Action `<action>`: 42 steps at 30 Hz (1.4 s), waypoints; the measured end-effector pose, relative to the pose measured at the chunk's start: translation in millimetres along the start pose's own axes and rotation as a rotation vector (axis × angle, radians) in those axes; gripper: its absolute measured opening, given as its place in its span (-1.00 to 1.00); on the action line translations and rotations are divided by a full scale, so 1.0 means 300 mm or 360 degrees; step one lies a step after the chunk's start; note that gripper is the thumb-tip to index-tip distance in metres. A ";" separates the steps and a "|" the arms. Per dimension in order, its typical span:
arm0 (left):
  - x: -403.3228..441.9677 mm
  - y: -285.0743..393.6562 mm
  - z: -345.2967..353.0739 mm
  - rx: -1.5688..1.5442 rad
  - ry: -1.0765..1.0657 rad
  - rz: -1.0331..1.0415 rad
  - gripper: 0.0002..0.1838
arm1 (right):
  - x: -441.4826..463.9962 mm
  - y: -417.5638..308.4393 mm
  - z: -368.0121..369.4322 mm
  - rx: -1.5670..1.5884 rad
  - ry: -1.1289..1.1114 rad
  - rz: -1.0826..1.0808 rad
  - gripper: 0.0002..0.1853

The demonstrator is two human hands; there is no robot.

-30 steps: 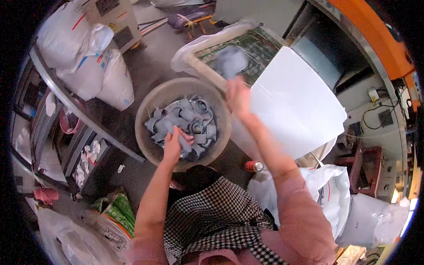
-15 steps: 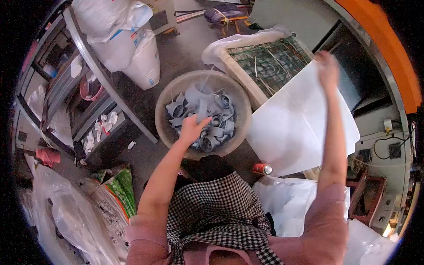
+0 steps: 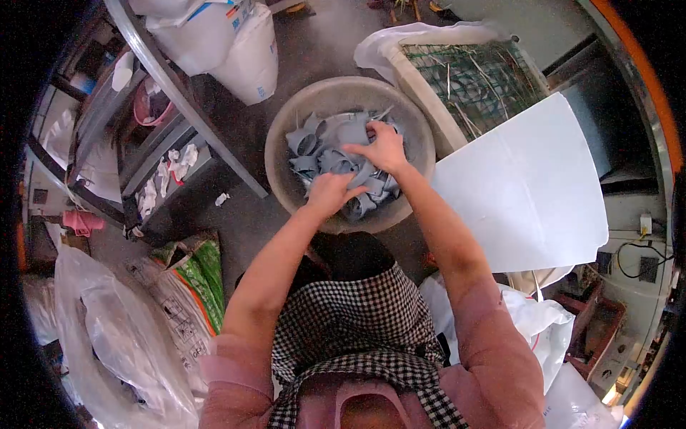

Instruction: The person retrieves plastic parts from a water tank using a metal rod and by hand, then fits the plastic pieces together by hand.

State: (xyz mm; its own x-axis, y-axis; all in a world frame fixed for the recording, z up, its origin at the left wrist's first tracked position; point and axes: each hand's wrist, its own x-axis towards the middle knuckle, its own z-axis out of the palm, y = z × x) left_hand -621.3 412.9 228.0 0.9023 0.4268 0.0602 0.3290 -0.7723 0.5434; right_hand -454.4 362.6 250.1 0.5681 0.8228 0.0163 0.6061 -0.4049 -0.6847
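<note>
A round grey-beige basin (image 3: 280,154) stands on the floor in front of me, with a heap of grey plastic parts (image 3: 307,143) in it, some shaped like short tubes or rings. My right hand (image 3: 386,148) reaches over the heap from the right, its thumb and fingers closed round a grey plastic part (image 3: 354,133). Lower and to the left, my left hand (image 3: 330,194) is down among the parts. A grey piece (image 3: 363,174) lies between its thumb and fingers, and some of the fingertips are hidden.
Right of the basin lies a large white sheet (image 3: 525,193), beside a pale-rimmed crate with green netting (image 3: 479,86). A metal shelf frame (image 3: 186,100) and white sacks (image 3: 246,61) stand at left. Plastic bags (image 3: 128,329) lie lower left, a white bag (image 3: 543,322) lower right.
My right hand has left the white sheet's upper corner and come down into the basin. My left hand stays among the grey parts. The view has shifted slightly.
</note>
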 end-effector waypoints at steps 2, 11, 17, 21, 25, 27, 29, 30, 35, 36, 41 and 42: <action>0.008 -0.033 0.038 0.0075 0.0036 0.0063 -0.59 | 0.002 0.030 0.022 0.0009 -0.0156 0.0106 -0.20; 0.008 -0.032 0.087 0.0179 0.0014 0.0170 -0.61 | -0.030 0.154 0.128 -0.0033 0.0014 0.0111 -0.18; 0.015 -0.011 0.103 0.0099 0.0024 0.0122 -0.61 | -0.015 0.204 0.149 0.0341 0.0056 0.0166 -0.17; 0.010 0.008 0.107 0.0111 -0.0200 0.0012 -0.61 | -0.026 0.224 0.141 0.0325 -0.0218 0.0077 -0.13; -0.012 -0.053 0.193 0.0146 -0.0341 0.0123 -0.56 | -0.051 0.417 0.298 0.0400 -0.0236 0.0113 -0.12; -0.027 -0.088 0.227 0.0122 -0.0491 0.0092 -0.54 | -0.100 0.349 0.262 -0.0093 -0.0341 0.0262 -0.27; -0.036 -0.121 0.248 0.0096 -0.0643 0.0065 -0.51 | -0.118 0.314 0.242 -0.0638 -0.0457 0.0393 -0.42; -0.037 -0.133 0.247 0.0008 -0.0566 -0.0012 -0.51 | -0.111 0.323 0.246 -0.0531 -0.0440 0.0443 -0.45; 0.021 -0.201 0.147 -0.0141 -0.0279 -0.0385 -0.62 | 0.044 0.432 0.256 0.0142 -0.0063 0.0739 -0.41; 0.026 -0.218 0.120 -0.0126 -0.0285 -0.0383 -0.62 | 0.089 0.499 0.321 0.0158 -0.0060 0.0742 -0.41; 0.035 -0.233 -0.051 -0.2037 0.0072 -0.1023 -0.73 | 0.272 0.583 0.577 -0.0164 -0.0207 0.0812 0.08; 0.038 -0.236 -0.074 -0.2309 0.0207 -0.1070 -0.69 | 0.287 0.585 0.616 -0.0223 -0.0255 0.0896 0.09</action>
State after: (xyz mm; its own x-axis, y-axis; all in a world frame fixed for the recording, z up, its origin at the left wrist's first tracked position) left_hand -640.5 482.8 208.9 0.6560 0.5824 -0.4802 0.0395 0.6088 0.7924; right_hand -402.0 436.3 -3.4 0.7385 0.5122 -0.4385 0.3104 -0.8356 -0.4533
